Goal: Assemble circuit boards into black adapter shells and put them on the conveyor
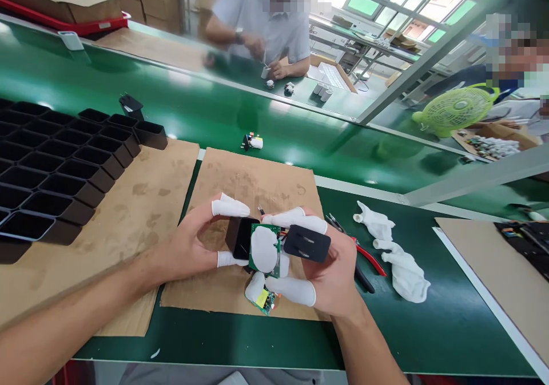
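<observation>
My left hand, with white finger cots on the thumb and a finger, grips a black plastic housing by its sides. In my right hand, also in white finger cots, is a green circuit board with a white pad on its face. The board sits at the mouth of the housing; how far it reaches inside I cannot tell. A black end cap lies against my right fingers, beside the board. Below the board, a second small circuit board with a yellow component hangs near my right thumb.
Rows of black open housings stand at left on cardboard. Red-and-black pliers and white gloves lie to the right. On the green conveyor ahead sits a small electronic assembly. A co-worker works across from me.
</observation>
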Demonstrator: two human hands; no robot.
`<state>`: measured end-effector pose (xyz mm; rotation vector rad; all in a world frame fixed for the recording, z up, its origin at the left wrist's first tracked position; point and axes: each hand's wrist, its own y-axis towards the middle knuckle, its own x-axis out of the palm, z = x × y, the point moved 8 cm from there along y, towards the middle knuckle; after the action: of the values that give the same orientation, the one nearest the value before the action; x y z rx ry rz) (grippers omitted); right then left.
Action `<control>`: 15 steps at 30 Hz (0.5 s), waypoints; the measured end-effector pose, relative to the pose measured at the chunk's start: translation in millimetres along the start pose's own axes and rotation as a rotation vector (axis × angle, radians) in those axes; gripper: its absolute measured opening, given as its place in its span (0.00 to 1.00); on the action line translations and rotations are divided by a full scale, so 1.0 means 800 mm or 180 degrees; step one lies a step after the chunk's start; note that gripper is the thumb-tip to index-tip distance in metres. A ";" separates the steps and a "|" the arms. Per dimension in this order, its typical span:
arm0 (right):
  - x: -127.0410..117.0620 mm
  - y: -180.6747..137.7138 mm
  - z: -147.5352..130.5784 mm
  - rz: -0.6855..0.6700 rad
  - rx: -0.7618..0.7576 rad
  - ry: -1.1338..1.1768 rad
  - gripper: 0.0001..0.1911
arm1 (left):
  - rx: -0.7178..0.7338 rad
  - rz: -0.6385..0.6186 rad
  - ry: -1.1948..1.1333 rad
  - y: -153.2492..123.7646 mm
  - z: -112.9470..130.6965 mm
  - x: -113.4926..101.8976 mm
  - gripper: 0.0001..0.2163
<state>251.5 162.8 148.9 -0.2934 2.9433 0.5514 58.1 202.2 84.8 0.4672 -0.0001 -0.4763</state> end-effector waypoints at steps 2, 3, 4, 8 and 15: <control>0.003 0.002 -0.001 -0.0057 -0.0045 -0.0102 0.38 | 0.0023 -0.0021 -0.0020 0.000 0.002 0.000 0.27; 0.004 0.002 -0.002 -0.0076 -0.0076 -0.0153 0.38 | 0.0037 -0.0034 -0.0021 0.000 0.003 0.001 0.27; 0.005 0.003 -0.003 -0.0087 -0.0102 -0.0200 0.39 | 0.0040 -0.0060 -0.0017 0.000 0.004 0.002 0.27; 0.007 0.003 -0.008 -0.0091 -0.0217 -0.0338 0.39 | 0.0042 -0.0108 0.0014 0.000 0.004 0.003 0.29; 0.013 0.006 -0.017 -0.0042 -0.0364 -0.0553 0.34 | 0.0098 -0.0054 -0.0023 0.001 0.005 0.003 0.27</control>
<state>239.3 160.3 161.2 -0.2622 2.7465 0.7070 59.7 200.1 88.2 0.4961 -0.0106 -0.4951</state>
